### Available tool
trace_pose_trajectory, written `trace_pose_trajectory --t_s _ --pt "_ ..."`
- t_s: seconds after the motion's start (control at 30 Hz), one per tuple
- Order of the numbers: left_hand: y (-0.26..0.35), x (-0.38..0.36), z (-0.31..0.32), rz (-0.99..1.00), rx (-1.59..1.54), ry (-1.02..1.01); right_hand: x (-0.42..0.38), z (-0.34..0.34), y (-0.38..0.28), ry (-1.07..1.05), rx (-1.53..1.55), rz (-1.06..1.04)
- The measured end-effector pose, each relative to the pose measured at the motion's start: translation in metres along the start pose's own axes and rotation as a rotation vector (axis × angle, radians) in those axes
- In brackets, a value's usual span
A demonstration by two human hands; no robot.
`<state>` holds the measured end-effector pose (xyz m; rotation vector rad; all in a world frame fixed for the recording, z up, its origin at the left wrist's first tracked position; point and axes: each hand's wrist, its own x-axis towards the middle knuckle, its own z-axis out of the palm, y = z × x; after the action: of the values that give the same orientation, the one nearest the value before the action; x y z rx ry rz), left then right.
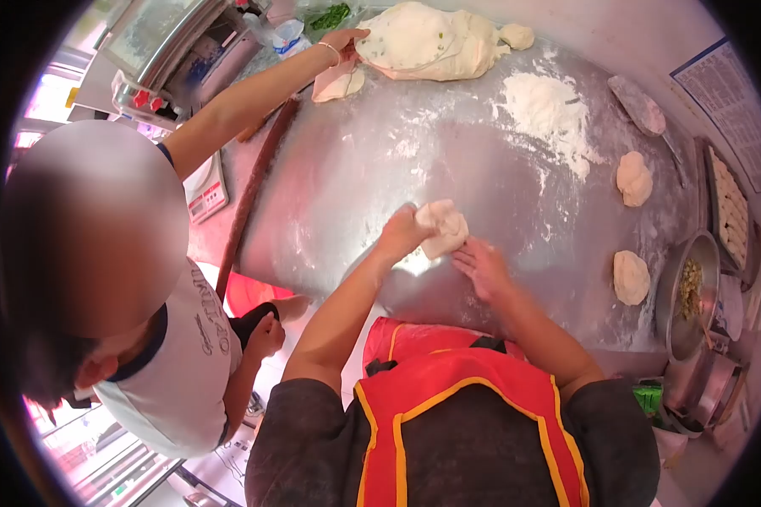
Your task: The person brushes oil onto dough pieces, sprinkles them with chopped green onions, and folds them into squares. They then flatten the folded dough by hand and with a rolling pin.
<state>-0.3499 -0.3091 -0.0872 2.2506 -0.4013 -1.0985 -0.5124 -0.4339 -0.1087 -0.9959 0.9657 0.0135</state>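
Near the front middle of the metal table (448, 160), a small folded piece of dough (445, 228) is between my hands. My left hand (404, 232) pinches its left side, with the thumb and fingers closed on it. At the dough's lower right is my right hand (482, 266), its fingers stretched out and the fingertips close to the dough's edge. Two round dough pieces lie to the right, an upper one (634, 179) and a lower one (631, 277). White flour (550, 114) is spread on the table beyond my hands.
A co-worker (161, 363) stands at the left, one hand (344, 44) at the large dough mass (427, 42). A metal bowl of filling (691, 291), a tray of dough pieces (727, 207) and a scraper (638, 106) are at the right. A scale (205, 193) sits left.
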Motion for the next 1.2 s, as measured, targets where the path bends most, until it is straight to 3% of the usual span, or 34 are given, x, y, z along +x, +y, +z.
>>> trace_pose_trajectory --t_s 0.1,0.17,0.27,0.37,0.5,0.57,0.67,0.7,0.77,0.87,0.97,1.0,1.07,1.17,1.2 --pt "0.006 0.017 -0.012 0.445 0.191 0.366 0.01 0.045 -0.028 -0.101 0.38 0.048" --pt "0.03 0.021 -0.038 0.585 0.338 0.513 0.051 0.062 -0.052 -0.157 0.569 -0.009" --pt "0.031 0.048 -0.058 0.79 0.592 0.625 0.101 0.067 -0.092 -0.082 0.514 -0.039" --pt "0.017 0.108 -0.068 0.795 0.516 0.675 0.111 0.066 -0.115 0.044 0.229 -0.159" --pt "0.03 0.171 -0.057 0.672 0.433 0.634 0.156 0.065 -0.133 0.13 0.192 -0.234" --pt "0.039 0.165 -0.038 0.624 0.43 0.719 0.184 0.078 -0.137 0.126 0.224 -0.168" --pt "0.037 0.158 -0.04 0.614 0.431 0.679 0.227 0.099 -0.12 0.22 -0.199 -0.13" --pt "0.039 0.159 -0.043 0.608 0.428 0.661 0.228 0.101 -0.122 0.219 -0.186 -0.131" --pt "0.042 0.16 -0.048 0.618 0.402 0.637 0.2 0.109 -0.14 0.214 -0.156 -0.133" --pt "0.03 0.143 -0.05 0.693 0.387 0.445 0.19 0.083 -0.125 -0.155 -0.063 -0.102" --pt "0.011 0.095 -0.047 0.775 0.48 0.294 0.124 0.053 -0.087 -0.19 -0.027 0.031" --pt "0.005 0.077 -0.043 0.796 0.526 0.257 0.111 0.045 -0.086 -0.072 -0.201 -0.07" --pt "0.007 0.061 -0.016 0.701 0.433 0.459 0.093 0.029 -0.088 0.149 -0.568 -0.282" --pt "0.013 0.058 0.01 0.604 0.422 0.608 0.118 0.052 -0.077 0.114 -0.359 -0.498" --pt "0.013 0.061 0.014 0.58 0.434 0.637 0.124 0.06 -0.076 0.073 -0.334 -0.432"
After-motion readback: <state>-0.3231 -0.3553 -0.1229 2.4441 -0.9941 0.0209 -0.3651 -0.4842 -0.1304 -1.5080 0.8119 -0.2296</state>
